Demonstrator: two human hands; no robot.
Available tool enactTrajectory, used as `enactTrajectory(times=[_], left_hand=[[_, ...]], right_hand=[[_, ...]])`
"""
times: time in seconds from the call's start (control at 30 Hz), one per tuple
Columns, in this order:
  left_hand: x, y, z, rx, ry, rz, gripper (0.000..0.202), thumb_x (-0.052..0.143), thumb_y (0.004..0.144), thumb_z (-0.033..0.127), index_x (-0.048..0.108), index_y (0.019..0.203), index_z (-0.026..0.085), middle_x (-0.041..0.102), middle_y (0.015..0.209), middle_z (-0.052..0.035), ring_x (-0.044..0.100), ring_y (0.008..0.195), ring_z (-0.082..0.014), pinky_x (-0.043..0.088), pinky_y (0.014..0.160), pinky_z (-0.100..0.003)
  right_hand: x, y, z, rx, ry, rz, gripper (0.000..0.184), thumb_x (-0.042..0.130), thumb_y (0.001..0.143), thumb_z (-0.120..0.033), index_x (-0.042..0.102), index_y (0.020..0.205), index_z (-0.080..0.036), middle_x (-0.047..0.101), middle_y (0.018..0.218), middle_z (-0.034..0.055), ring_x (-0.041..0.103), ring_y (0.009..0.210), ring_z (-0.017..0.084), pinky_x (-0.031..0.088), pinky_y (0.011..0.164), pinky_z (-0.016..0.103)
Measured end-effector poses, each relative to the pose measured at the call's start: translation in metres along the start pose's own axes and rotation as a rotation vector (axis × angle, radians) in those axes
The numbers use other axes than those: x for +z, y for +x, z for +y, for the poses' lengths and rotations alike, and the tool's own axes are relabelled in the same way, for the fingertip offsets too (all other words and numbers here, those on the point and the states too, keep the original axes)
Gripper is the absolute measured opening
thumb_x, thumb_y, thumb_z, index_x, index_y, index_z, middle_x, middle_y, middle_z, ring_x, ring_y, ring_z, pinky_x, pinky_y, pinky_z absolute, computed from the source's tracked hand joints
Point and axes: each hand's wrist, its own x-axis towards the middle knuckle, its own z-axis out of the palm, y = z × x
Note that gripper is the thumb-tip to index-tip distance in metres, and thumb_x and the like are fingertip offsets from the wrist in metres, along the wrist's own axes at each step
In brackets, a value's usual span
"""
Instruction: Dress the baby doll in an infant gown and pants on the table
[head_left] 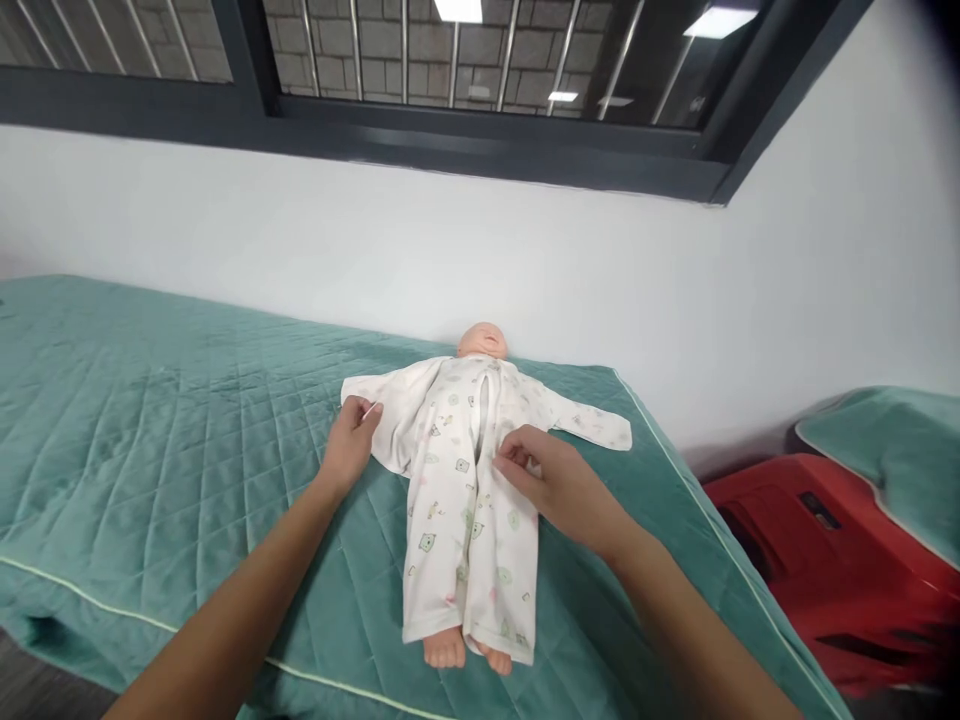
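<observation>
A baby doll (483, 341) lies on its back on a green quilted bed cover (165, 430), head toward the wall, bare feet toward me. It wears a white printed romper (469, 520), open down the chest. My left hand (349, 444) pinches the cuff of the romper's left-side sleeve, fingers closed on the cloth. My right hand (551, 480) rests on the doll's belly, fingertips pinched on the right front edge of the romper beside the opening. The other sleeve lies spread flat to the right.
The bed's right edge runs diagonally toward me. Beyond it stands a red plastic object (832, 550) and another green padded surface (892, 460). A white wall and a dark-framed barred window (480, 90) stand behind the bed.
</observation>
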Motion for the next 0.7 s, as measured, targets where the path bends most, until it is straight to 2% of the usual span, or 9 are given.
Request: enactTrajectory(times=[0.1,0.17,0.27,0.33,0.37,0.43,0.53,0.6,0.7], left_hand=[[0.007,-0.006,0.035,0.067,-0.264,-0.087,0.023,0.047,0.092,0.044,0.043,0.084,0.023,0.058,0.085,0.0006,0.058,0.079,-0.0156,0.050,0.071,-0.027],[0.011,-0.016,0.066,0.177,-0.272,-0.166,0.022,0.043,0.096,0.043,0.043,0.085,0.023,0.060,0.090,-0.0001,0.060,0.083,-0.0159,0.051,0.075,-0.028],[0.016,-0.033,0.105,0.459,0.057,-0.543,0.024,0.043,0.097,0.042,0.051,0.085,0.023,0.066,0.094,-0.0029,0.063,0.093,-0.0202,0.051,0.088,-0.034],[0.018,-0.037,0.116,0.640,0.231,-0.651,0.026,0.043,0.098,0.043,0.056,0.090,0.022,0.067,0.107,-0.0065,0.061,0.107,-0.0244,0.048,0.096,-0.038],[0.020,-0.035,0.116,0.669,0.273,-0.643,0.028,0.040,0.099,0.043,0.058,0.092,0.023,0.067,0.110,-0.0071,0.061,0.109,-0.0250,0.047,0.096,-0.038],[0.025,-0.023,0.111,0.612,0.301,-0.526,0.031,0.034,0.101,0.040,0.060,0.097,0.022,0.068,0.107,-0.0071,0.062,0.104,-0.0246,0.048,0.091,-0.037],[0.039,0.005,0.100,0.452,0.331,-0.354,0.029,0.032,0.101,0.033,0.058,0.104,0.021,0.069,0.093,-0.0071,0.064,0.088,-0.0245,0.049,0.079,-0.037],[0.052,0.020,0.098,0.389,0.319,-0.354,0.027,0.034,0.100,0.028,0.056,0.112,0.020,0.069,0.091,-0.0073,0.065,0.084,-0.0249,0.048,0.075,-0.036],[0.068,0.033,0.104,0.397,0.206,-0.441,0.031,0.036,0.098,0.026,0.054,0.123,0.022,0.071,0.104,-0.0074,0.066,0.094,-0.0244,0.049,0.081,-0.036]], right_hand=[[0.001,0.000,0.005,0.014,0.042,0.003,0.014,0.050,0.094,-0.031,0.059,0.085,-0.024,0.061,0.077,-0.0024,0.056,0.071,0.014,0.042,0.064,0.027],[0.000,0.006,0.006,0.023,0.049,0.029,0.018,0.051,0.094,-0.034,0.059,0.081,-0.024,0.060,0.073,-0.0027,0.054,0.066,0.014,0.040,0.062,0.027],[-0.006,0.025,0.011,0.083,0.079,0.194,0.024,0.051,0.093,-0.039,0.061,0.080,-0.023,0.062,0.070,-0.0019,0.054,0.063,0.014,0.040,0.061,0.027],[-0.010,0.048,0.020,0.148,0.053,0.351,0.024,0.051,0.092,-0.041,0.062,0.081,-0.022,0.065,0.074,-0.0001,0.057,0.066,0.016,0.042,0.065,0.028],[-0.011,0.062,0.026,0.184,0.023,0.409,0.023,0.052,0.091,-0.041,0.062,0.082,-0.022,0.067,0.077,0.0012,0.059,0.069,0.016,0.042,0.067,0.029],[-0.011,0.091,0.038,0.259,-0.049,0.452,0.025,0.053,0.089,-0.043,0.062,0.084,-0.021,0.069,0.085,0.0042,0.061,0.073,0.018,0.043,0.070,0.030],[-0.004,0.131,0.050,0.358,-0.189,0.366,0.032,0.055,0.086,-0.050,0.062,0.084,-0.020,0.071,0.088,0.0102,0.063,0.076,0.023,0.043,0.069,0.032],[0.000,0.148,0.053,0.401,-0.279,0.287,0.032,0.056,0.085,-0.051,0.061,0.080,-0.019,0.070,0.082,0.0124,0.063,0.078,0.025,0.042,0.068,0.032],[0.001,0.156,0.057,0.429,-0.275,0.233,0.027,0.055,0.085,-0.044,0.061,0.076,-0.020,0.069,0.078,0.0107,0.063,0.079,0.024,0.041,0.068,0.029]])
